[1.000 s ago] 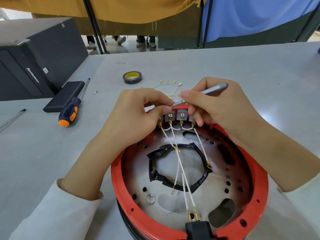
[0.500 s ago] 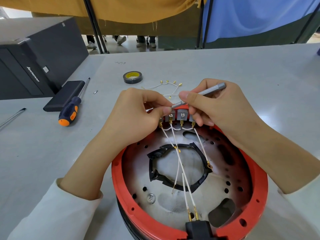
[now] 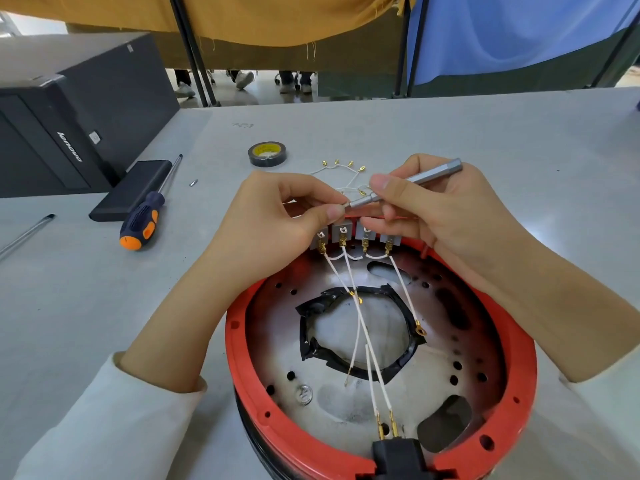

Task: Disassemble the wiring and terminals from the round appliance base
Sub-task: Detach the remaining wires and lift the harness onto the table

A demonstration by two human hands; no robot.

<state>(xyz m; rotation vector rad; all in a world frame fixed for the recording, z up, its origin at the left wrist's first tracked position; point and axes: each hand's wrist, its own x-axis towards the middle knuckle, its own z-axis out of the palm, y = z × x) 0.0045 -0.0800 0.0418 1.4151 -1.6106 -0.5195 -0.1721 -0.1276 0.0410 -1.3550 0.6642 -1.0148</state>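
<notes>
Right hand (image 3: 446, 216) gripping slim metal driver (image 3: 408, 188); left hand (image 3: 273, 223) pinching its tip, above grey terminals (image 3: 356, 235) at far rim of red round base (image 3: 512, 393). White wires (image 3: 363, 327) inside.

Table (image 3: 450, 133): bears everything.
Round base (image 3: 242, 375): nearest the viewer, at the table's near edge.
Terminal blocks (image 3: 356, 235): a row of four on the base's far rim.
Wires (image 3: 363, 327): run from that row across the base's inside to the plug block (image 3: 398, 455) on the near rim.
Left hand (image 3: 270, 223), right hand (image 3: 446, 216): above the far rim, meeting over the row.
Metal bit (image 3: 408, 188): between both hands.
Loose wires (image 3: 343, 168): on the table behind the hands.
Tape roll (image 3: 266, 154): behind them, to the left.
Screwdriver (image 3: 145, 216): left of the base.
Flat box (image 3: 128, 192): touching the screwdriver, on its left.
Computer case (image 3: 69, 109): far left corner.
</notes>
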